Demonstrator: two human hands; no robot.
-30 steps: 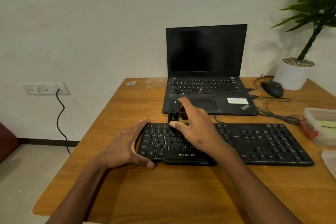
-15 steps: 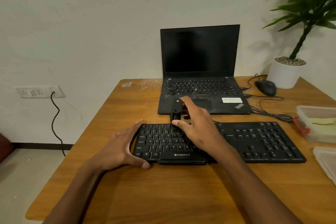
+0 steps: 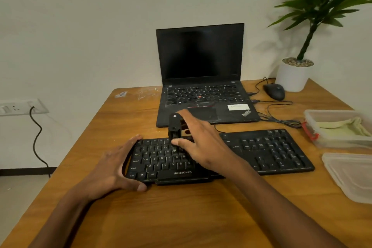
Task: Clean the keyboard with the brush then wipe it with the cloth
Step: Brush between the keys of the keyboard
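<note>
A black Zebronics keyboard point(image 3: 267, 151) lies across the wooden desk point(image 3: 181, 211). My left hand point(image 3: 114, 169) grips its left end, thumb on the front edge and fingers over the back corner. My right hand point(image 3: 201, 145) holds a small black brush point(image 3: 174, 129) upright between thumb and fingers, its lower end down on the upper key rows left of centre. A pale yellow-green cloth point(image 3: 346, 125) lies in a clear plastic container point(image 3: 314, 127) at the right.
An open black laptop point(image 3: 201, 78) stands behind the keyboard. A black mouse point(image 3: 274, 90) and cables lie to its right, beside a white potted plant point(image 3: 293, 74). A clear lid point(image 3: 350, 175) sits at the right edge. A wall socket point(image 3: 22, 106) is at left.
The brush has dropped slightly, from the top key row onto the number row. My left hand keeps its hold on the keyboard's left end. The camera has shifted a little.
</note>
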